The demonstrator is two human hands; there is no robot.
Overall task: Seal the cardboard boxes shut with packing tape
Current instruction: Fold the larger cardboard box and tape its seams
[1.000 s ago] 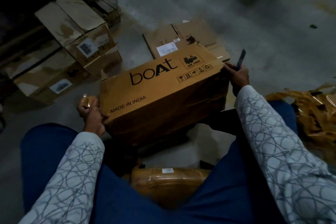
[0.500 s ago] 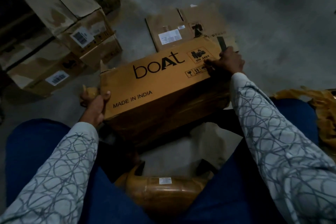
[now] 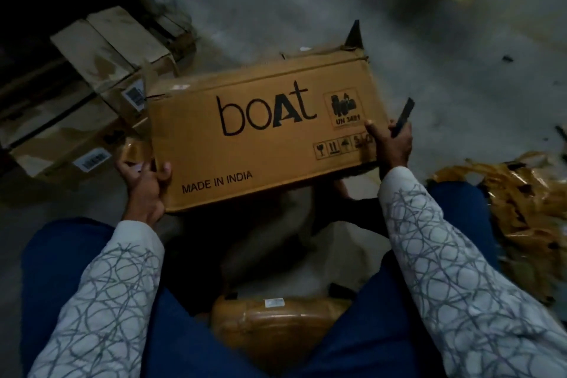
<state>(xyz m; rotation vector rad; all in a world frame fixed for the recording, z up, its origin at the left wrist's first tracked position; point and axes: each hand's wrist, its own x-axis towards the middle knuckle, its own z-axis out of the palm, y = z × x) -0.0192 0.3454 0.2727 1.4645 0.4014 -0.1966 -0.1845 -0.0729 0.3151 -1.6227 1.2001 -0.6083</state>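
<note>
Grip: left hand (image 3: 144, 181) clamps the near-left corner of the cardboard box (image 3: 260, 144), thumb on its printed face; right hand (image 3: 391, 144) clasps the right end, thumb on the face.
Cardboard box: held between both hands at centre, "boAt" face toward the camera.
Other boxes (image 3: 101, 49): stacked far left on the floor (image 3: 429, 40).
Crumpled brown wrap (image 3: 521, 193): heaped at right.
Tape roll (image 3: 135, 149): against the left fingers.
Dark flat tool (image 3: 404, 116): upright in the right hand.

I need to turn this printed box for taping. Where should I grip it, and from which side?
Grip the box by its two short ends, coming in from left and right, as the left hand and right hand do: it is long, and its broad printed face offers no edge.
</note>
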